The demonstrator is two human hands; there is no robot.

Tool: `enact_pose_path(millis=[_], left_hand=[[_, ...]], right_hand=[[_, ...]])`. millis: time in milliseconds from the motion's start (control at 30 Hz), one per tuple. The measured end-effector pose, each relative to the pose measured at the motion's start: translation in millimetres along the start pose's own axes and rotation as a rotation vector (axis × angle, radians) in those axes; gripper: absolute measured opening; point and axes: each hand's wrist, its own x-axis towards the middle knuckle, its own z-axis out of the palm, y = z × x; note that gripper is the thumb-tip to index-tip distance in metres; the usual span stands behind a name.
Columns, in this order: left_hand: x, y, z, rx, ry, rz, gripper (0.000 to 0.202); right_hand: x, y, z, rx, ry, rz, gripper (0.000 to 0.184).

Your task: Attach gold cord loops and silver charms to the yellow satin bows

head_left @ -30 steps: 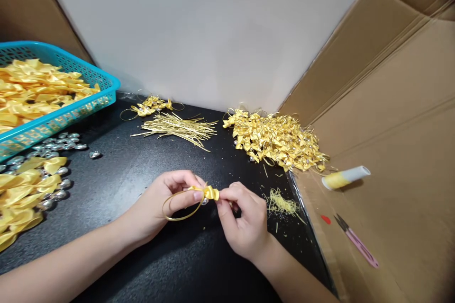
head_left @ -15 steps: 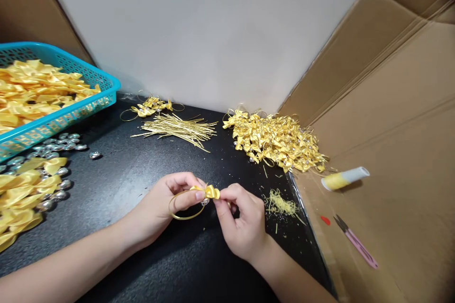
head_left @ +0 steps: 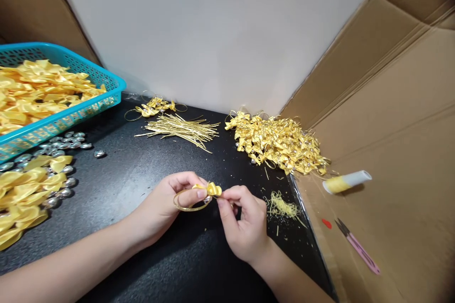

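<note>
Between the thumb and fingers of my left hand (head_left: pixel 177 196) is a yellow satin bow (head_left: pixel 213 189) with a gold cord loop (head_left: pixel 183 207) hanging to its left. A small silver bead (head_left: pixel 207 199) shows beneath the bow. My right hand (head_left: pixel 245 220) is pinched just beside the bow's right end. What its fingertips hold is too small to make out, and its other fingers curl into the palm. Both hands are above the black table (head_left: pixel 170 265).
A blue basket (head_left: pixel 121 86) of yellow bows stands left, with silver beads (head_left: pixel 69 142) and loose bows (head_left: pixel 28 189) before it. Gold cords (head_left: pixel 181 128), finished bows (head_left: pixel 277 142) and thread scraps (head_left: pixel 282 206) lie farther off. A thread tube (head_left: pixel 346 182) and pink snips (head_left: pixel 359 248) are on cardboard at right.
The view has shifted slightly, so the surroundings sit a little farther right. My right fingertips are slightly farther from the bow, and the loop looks flatter. My left hand keeps its hold.
</note>
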Motion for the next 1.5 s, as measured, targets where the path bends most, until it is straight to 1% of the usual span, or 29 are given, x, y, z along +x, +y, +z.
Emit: enact_pose_path(millis=[267, 400, 733, 1033, 1267, 1500], left_hand=[[2, -1, -3.2, 0.063, -0.032, 0.063, 0.025], [1, -1, -2.9, 0.065, -0.026, 0.043, 0.026], [0, -1, -1.1, 0.032, -0.004, 0.020, 0.028], [1, -1, -3.3, 0.049, -0.017, -0.013, 0.026], [-1, 1, -1.7, 0.087, -0.033, -0.025, 0.026], [0, -2, -1.9, 0.071, -0.089, -0.037, 0.023]], right_hand=[[2, 1, -2, -0.023, -0.026, -0.011, 0.010], [5, 1, -5, -0.014, -0.056, -0.041, 0.011], [10, 2, -9, -0.012, -0.065, -0.072, 0.012], [13, 4, -11, 0.010, -0.085, -0.117, 0.015], [15, 9, -13, 0.027, -0.101, -0.119, 0.015], [15, 12, -12, 0.110, -0.120, -0.090, 0.014]])
